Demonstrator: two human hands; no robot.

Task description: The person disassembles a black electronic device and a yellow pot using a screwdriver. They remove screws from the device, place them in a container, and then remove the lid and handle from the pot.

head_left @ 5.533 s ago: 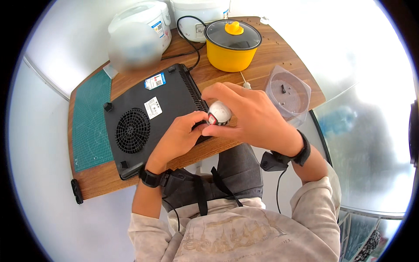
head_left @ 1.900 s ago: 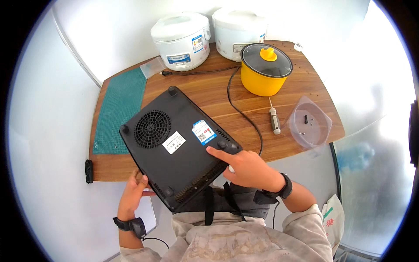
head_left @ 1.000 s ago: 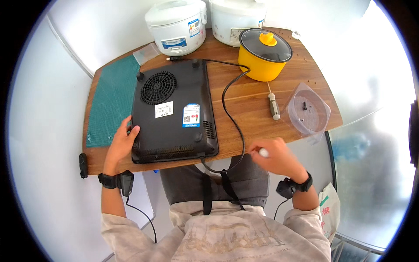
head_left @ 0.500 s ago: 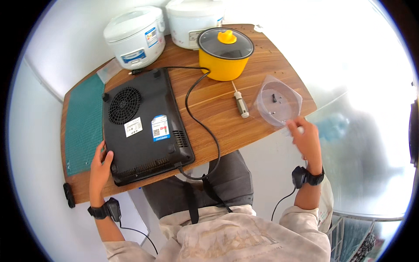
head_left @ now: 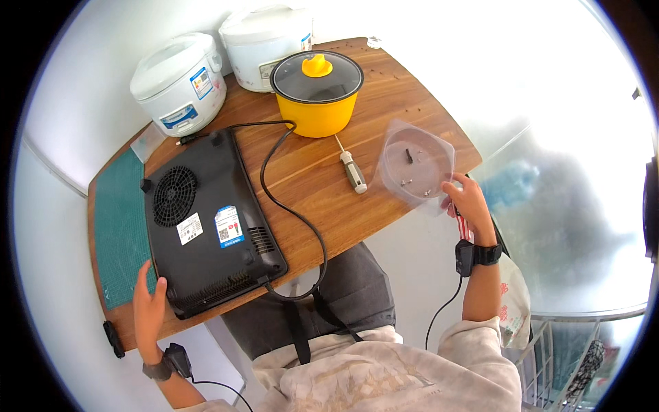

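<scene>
The two hands are well apart. A black appliance [head_left: 210,237] lies underside up on the worktop [head_left: 322,206], just right of the left hand [head_left: 148,312], whose spread thumb and fingers rest along its side. The right hand [head_left: 471,204] is at the near right corner of a clear container [head_left: 430,172], fingers bent; whether they grip it, I cannot tell. A screwdriver [head_left: 353,172] lies between appliance and container.
</scene>
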